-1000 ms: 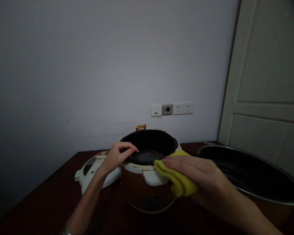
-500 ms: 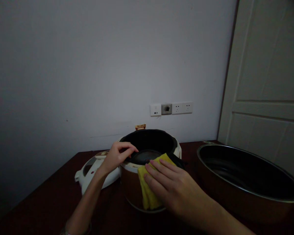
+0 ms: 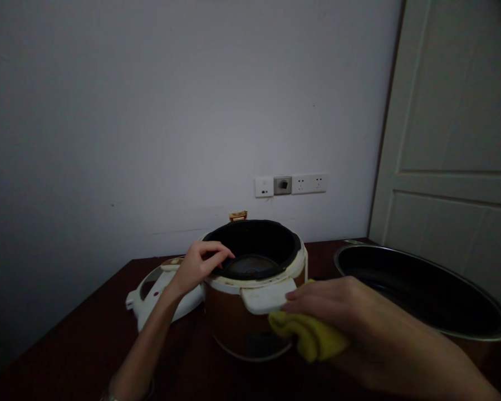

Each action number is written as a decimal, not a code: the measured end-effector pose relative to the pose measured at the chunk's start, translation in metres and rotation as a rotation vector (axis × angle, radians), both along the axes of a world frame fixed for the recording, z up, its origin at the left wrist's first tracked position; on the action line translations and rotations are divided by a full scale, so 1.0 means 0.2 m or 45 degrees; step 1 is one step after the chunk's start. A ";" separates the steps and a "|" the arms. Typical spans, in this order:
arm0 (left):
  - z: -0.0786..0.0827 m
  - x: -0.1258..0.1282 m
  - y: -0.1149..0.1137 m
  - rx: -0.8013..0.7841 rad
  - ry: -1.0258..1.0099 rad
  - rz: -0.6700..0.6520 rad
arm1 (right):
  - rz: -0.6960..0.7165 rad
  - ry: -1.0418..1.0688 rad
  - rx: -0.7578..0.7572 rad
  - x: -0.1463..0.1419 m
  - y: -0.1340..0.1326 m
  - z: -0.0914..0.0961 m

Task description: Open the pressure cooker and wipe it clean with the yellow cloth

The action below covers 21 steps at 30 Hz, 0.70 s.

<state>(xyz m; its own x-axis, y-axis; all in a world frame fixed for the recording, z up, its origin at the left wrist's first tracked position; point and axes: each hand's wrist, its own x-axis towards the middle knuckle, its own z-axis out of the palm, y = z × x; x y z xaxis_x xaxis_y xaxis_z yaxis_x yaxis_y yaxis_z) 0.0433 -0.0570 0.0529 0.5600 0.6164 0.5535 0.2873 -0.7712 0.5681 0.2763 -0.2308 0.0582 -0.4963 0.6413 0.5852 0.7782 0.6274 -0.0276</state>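
Observation:
An electric cooker [image 3: 225,309] stands uncovered on the dark red table, with a brown body, a white rim and a black inside. My left hand [image 3: 202,262] is closed at the left part of its rim, fingers hooked over the edge toward the inside. In my right hand [image 3: 338,309] is a bunched yellow cloth [image 3: 313,337], beside the white handle [image 3: 267,298] on the cooker's front. The right fingertips reach the handle's right end; the cloth hangs just below them. Part of the cooker's right side is hidden by that hand.
A white lid [image 3: 179,309] lies on the table [image 3: 87,317] left of the cooker, partly behind my left forearm. At the right stands a large oval dark pan [image 3: 426,278] with a metal rim. Wall sockets [image 3: 290,185] sit behind, and a panelled door [image 3: 451,139] is at the right.
My right hand has moved the yellow cloth off the cooker's front rim to the right and slightly down, uncovering the white handle. My left hand has stayed at the rim.

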 end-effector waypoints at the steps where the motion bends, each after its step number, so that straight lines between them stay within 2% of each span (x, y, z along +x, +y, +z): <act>1: 0.00 0.00 0.00 0.004 -0.001 0.002 | -0.046 0.049 -0.032 0.04 0.00 0.01; 3: 0.00 0.00 -0.01 0.023 0.001 0.011 | -0.174 0.150 -0.061 0.13 0.04 0.04; 6: 0.00 0.00 -0.02 0.072 0.012 0.029 | -0.429 0.261 0.016 0.23 0.14 0.04; 9: 0.00 0.00 -0.02 0.100 0.030 0.040 | -0.641 0.241 0.048 0.27 0.26 0.01; 11: 0.00 0.01 -0.02 0.110 0.040 0.044 | -0.709 0.229 0.014 0.28 0.33 -0.02; 16: 0.00 0.01 -0.03 0.127 0.064 0.057 | -0.590 0.280 -0.213 0.30 0.41 -0.08; 21: 0.00 0.01 -0.03 0.115 0.051 0.075 | -0.524 0.257 -0.320 0.26 0.30 -0.04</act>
